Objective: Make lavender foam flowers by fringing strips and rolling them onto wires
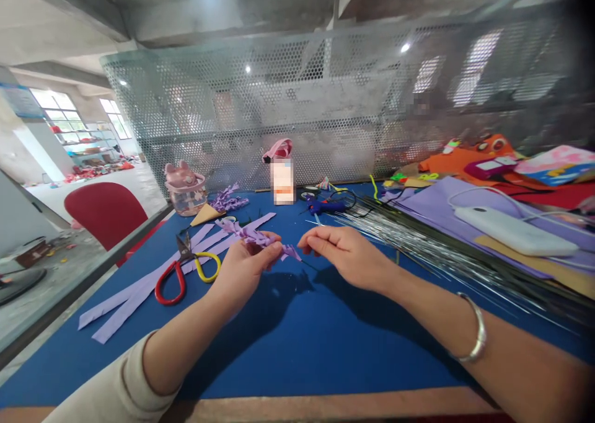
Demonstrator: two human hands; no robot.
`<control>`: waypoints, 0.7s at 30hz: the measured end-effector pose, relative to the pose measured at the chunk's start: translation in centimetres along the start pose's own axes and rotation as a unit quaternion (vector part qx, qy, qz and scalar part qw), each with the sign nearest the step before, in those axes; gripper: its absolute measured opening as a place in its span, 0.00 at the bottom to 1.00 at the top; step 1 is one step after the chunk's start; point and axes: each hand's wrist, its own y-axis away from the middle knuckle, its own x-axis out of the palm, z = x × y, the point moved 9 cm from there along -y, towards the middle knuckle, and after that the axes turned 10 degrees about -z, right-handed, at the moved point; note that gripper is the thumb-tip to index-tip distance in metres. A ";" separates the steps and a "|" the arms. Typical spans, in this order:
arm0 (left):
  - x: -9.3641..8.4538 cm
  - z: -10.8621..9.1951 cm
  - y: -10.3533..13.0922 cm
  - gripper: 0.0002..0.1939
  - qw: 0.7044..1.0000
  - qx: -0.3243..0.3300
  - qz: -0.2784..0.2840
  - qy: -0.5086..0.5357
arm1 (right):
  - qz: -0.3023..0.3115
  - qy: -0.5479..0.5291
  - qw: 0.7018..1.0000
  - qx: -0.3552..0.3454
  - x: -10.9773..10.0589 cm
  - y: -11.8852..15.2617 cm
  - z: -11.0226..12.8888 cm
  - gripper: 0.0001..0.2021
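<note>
My left hand [253, 258] is closed round a ruffled purple paper piece [290, 252], whose fringe shows on both sides of the fingers. A thin dark green stem [310, 265] sticks out of its right end. Just above that stem, my right hand [341, 252] has thumb and fingertips pinched together; what they hold, if anything, is too small to make out. Left of my left hand lie scissors with one red and one yellow handle [170, 289], on long purple strips [125, 305].
Behind the hands are a blue glue gun [325, 205], a pink-lidded jar [186, 190] and a purple shredded bundle [230, 200]. Wire stems [418, 243], purple sheets and a white power bank [515, 229] lie on the right. A red chair [105, 215] stands left of the blue table [297, 348].
</note>
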 end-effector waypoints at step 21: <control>1.7 -1.0 1.2 0.08 0.988 0.060 0.095 -0.104 | 0.197 -0.360 0.879 0.241 5.4 1.8 -3.7 0.19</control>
